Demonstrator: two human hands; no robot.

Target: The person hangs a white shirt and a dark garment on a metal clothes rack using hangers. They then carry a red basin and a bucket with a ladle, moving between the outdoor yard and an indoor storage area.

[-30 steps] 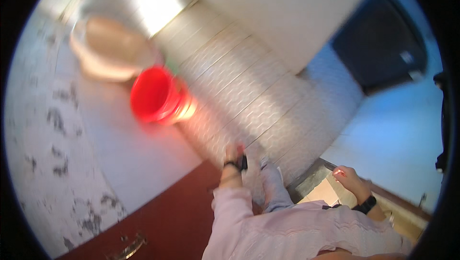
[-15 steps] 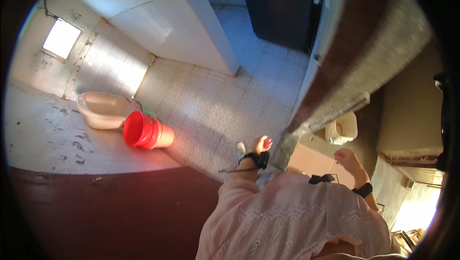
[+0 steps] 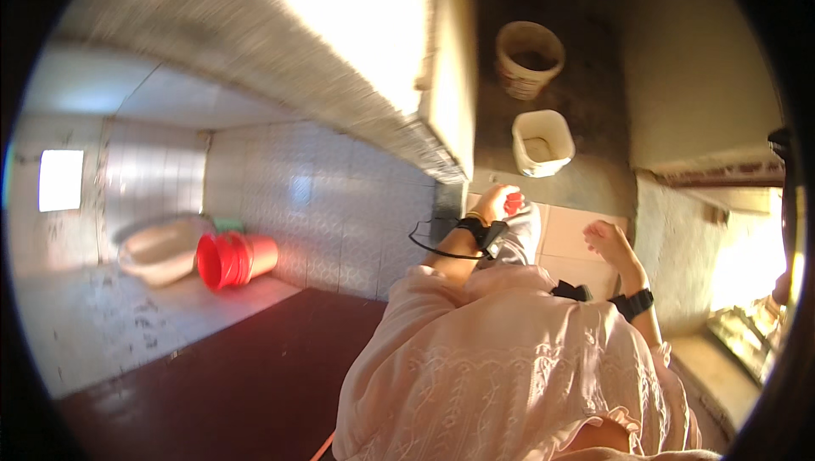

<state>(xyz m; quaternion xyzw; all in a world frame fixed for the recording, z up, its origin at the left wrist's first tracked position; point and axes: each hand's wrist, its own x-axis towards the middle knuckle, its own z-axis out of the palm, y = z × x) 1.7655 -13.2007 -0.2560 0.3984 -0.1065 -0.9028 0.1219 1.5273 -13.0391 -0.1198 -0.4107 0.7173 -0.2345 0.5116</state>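
My left hand (image 3: 497, 204) hangs in front of my body beside the doorway's edge, its fingers loosely bent and their tips glowing red. I see nothing held in it. A black band with a small device and a dark cable (image 3: 450, 252) circles that wrist. Farther right, my right hand (image 3: 604, 242) hovers over pinkish floor tiles (image 3: 573, 236), fingers half curled and apart, nothing in them. A black wristband (image 3: 633, 303) is on that arm. Neither hand touches an object. Nearest to them is a square white bucket (image 3: 542, 145) on the floor ahead.
Beyond the white bucket stands a round, dirty bucket (image 3: 530, 60). A thick wall edge (image 3: 437, 155) juts in close by my left hand. Far left are stacked red buckets (image 3: 236, 259) and a beige tub (image 3: 161, 250). A dark red surface (image 3: 229, 368) fills the lower left.
My view has turned to the right, past the wall edge. The two floor buckets now lie ahead, and the tiled room with its dark appliance has slid away left. Both hands stay without objects.
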